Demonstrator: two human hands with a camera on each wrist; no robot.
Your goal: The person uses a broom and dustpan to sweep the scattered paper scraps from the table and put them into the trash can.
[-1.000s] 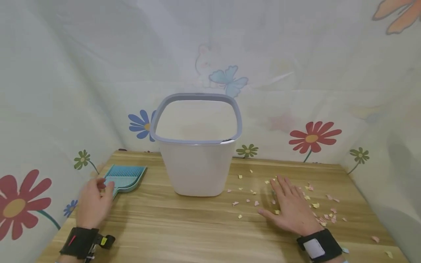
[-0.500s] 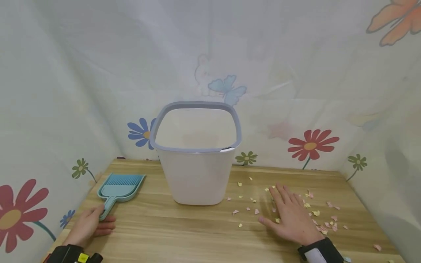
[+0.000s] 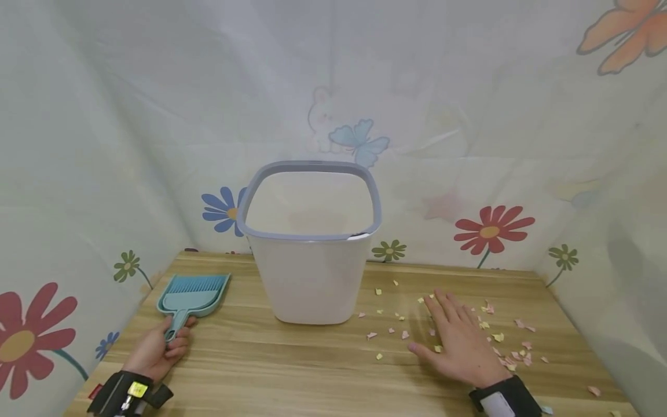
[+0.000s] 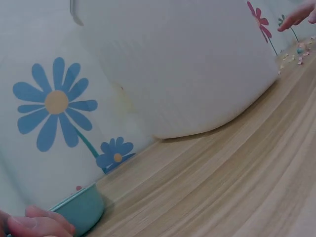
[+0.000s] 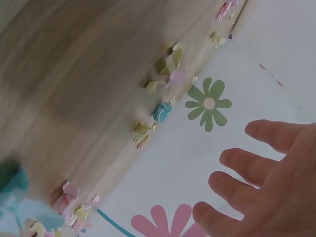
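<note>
A teal dustpan [image 3: 194,296] lies on the wooden table [image 3: 292,365] at the left. My left hand [image 3: 162,344] grips its handle, fingers curled round it; in the left wrist view the dustpan [image 4: 81,210] shows beside my fingertips [image 4: 42,224]. A white bin with a grey rim [image 3: 311,243] stands in the middle, and it fills the left wrist view as the bin [image 4: 187,64]. My right hand [image 3: 458,336] rests flat on the table, fingers spread, among scattered paper scraps [image 3: 513,350]. The right wrist view shows the spread fingers [image 5: 256,168] and paper scraps [image 5: 158,113].
Flower-print fabric [image 3: 490,226] walls the table on the back and both sides. More scraps [image 3: 388,331] lie between the bin and my right hand. Bare wood runs along the front edge.
My left hand drew back from the dustpan's tray to its handle and closed round it. The right hand stayed flat on the table. The camera view tilted slightly.
</note>
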